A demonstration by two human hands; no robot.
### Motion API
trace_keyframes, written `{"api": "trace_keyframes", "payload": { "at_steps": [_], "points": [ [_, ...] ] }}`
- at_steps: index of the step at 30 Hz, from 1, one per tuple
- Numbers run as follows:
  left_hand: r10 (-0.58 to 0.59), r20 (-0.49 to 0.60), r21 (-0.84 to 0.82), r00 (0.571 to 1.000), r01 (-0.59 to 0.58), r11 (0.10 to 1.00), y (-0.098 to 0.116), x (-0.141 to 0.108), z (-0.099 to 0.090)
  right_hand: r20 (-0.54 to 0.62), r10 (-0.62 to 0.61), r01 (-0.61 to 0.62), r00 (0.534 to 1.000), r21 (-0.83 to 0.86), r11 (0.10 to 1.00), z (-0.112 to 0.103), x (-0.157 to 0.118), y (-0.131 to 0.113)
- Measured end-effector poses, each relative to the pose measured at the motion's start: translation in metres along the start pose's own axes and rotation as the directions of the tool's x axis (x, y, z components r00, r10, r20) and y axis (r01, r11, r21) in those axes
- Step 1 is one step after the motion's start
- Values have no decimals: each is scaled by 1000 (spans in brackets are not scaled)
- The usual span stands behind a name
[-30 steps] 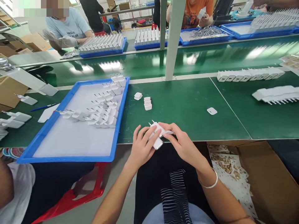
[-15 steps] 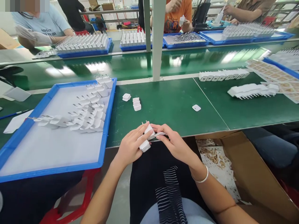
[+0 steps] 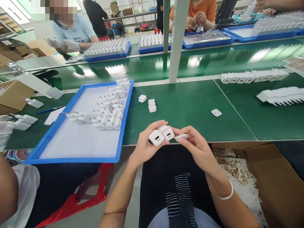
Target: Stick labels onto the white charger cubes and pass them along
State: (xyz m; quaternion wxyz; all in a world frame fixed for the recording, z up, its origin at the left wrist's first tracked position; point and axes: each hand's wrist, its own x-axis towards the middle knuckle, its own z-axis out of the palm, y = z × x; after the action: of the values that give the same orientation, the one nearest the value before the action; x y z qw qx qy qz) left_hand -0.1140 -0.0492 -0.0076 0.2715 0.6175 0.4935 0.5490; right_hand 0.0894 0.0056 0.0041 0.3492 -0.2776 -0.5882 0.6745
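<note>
In the head view my left hand (image 3: 146,143) is wrapped round two white USB chargers (image 3: 156,138), side by side with their port faces toward me. Close on their right, my right hand (image 3: 196,146) pinches a thin white cover plate (image 3: 181,136) by its edge. Whether the plate touches the nearer charger I cannot tell. Beyond my hands on the green bench lie a small stack of white plates (image 3: 152,105), a shorter stack (image 3: 142,98) and a single plate (image 3: 216,112) to the right.
To the left, a blue-rimmed tray (image 3: 118,148) holds several chargers with pins up. A row of chargers (image 3: 251,77) and another row (image 3: 282,95) lie at right. A metal post (image 3: 177,44) rises behind the bench. A cardboard box (image 3: 273,177) stands below right. Co-workers sit across and at left.
My left hand has turned the chargers so their port faces show toward me. The plate stays in my right hand. The view has swung left, bringing in a co-worker's arm.
</note>
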Motion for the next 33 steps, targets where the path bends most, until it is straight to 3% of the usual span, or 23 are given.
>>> {"api": "trace_keyframes", "payload": {
  "at_steps": [3, 5, 11, 14, 17, 19, 22, 24, 29, 31, 33],
  "points": [
    [-106, -25, -284, 994, 94, 954, 10, 3, 12, -79, 20, -17, 997, 37, 999, -1, -7, -10],
    [-169, -11, -368, 986, 153, 917, 14, 3, 21, -105, 8, -3, 994, 46, 999, 1, -10, -11],
    [-259, -125, -272, 958, 218, 937, 21, -4, 43, -228, -91, 92, 969, -8, 996, 13, -18, 2],
    [-138, -92, -147, 986, 124, 981, 22, -7, 38, -254, -116, 115, 960, -17, 993, 7, -20, 2],
    [113, 59, -57, 992, -109, 992, 22, -12, 25, -259, -120, 114, 958, -38, 993, -12, -15, -4],
    [171, 183, -40, 968, -167, 985, 22, -17, 18, -202, -112, 92, 973, -105, 990, -26, -9, -10],
    [106, 347, 4, 932, -115, 993, 24, -20, 10, -9, -95, 88, 995, -307, 948, -40, -3, -21],
    [69, 411, 4, 909, -78, 997, 27, -19, 7, 139, -73, 132, 988, -484, 865, -44, 1, -30],
    [16, 519, 35, 854, -40, 999, 33, -3, 7, 382, 108, 214, 918, -704, 677, -45, 12, -51],
    [16, 519, 36, 855, -40, 999, 32, 0, 9, 466, 140, 274, 874, -709, 649, -45, 17, -54],
    [16, 481, 33, 876, -37, 999, 31, 0, 11, 505, 118, 299, 855, -667, 682, -45, 21, -54]
  ]
}}
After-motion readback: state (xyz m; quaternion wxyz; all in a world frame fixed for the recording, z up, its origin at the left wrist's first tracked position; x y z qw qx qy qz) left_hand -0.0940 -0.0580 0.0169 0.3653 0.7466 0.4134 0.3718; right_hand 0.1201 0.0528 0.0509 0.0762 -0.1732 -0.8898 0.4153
